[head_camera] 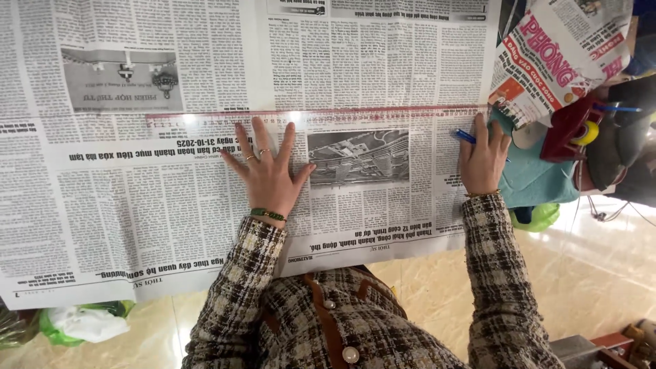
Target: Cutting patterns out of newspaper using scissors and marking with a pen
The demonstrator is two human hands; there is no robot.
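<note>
A large sheet of newspaper [171,205] lies spread flat over the work surface, its print upside down to the wearer. Across it runs a long clear ruler [328,117] with a reddish top edge, laid almost level from left to right. The left hand [268,171] presses flat on the ruler and paper, fingers spread apart, pinning both down. The right hand [482,162] is closed around a blue pen [466,136], its tip set against the ruler near the right end of the sheet.

No drawn line can be made out along the ruler, so the marking looks barely begun; the sheet is whole, uncut and unfolded.

The paper is thin and matte, slightly rippled at its lower edge. The sleeves are a nubbly checked tweed, and a green beaded bracelet [267,214] sits on the left wrist.

Just beyond the right hand lies a teal cloth [540,181], with a second folded newspaper [560,48] above it. Below shows a glossy cream tiled floor [601,266].
</note>
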